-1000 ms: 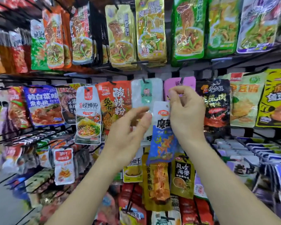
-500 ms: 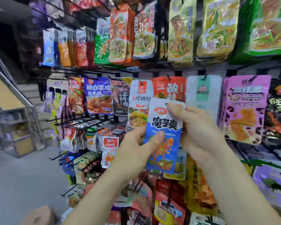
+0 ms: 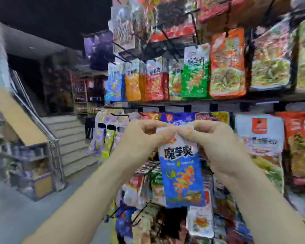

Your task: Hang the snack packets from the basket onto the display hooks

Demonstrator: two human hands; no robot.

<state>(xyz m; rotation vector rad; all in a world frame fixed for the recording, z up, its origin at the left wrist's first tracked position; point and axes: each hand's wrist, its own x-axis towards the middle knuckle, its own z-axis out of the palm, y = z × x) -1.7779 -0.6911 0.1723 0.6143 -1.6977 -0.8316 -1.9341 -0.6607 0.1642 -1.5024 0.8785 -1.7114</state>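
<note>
The left hand (image 3: 144, 136) and right hand (image 3: 217, 143) are close together, thumbs nearly meeting, both pinching the white top edge of a blue and white snack packet (image 3: 181, 173). The packet hangs upright from their grip in the air in front of the display rack (image 3: 227, 102). Rows of other packets already hang on the rack, among them an orange packet (image 3: 227, 64) above and a white packet with a red label (image 3: 259, 138) just to the right. The view is blurred, and a staircase (image 3: 69, 138) rises to the left.
</note>
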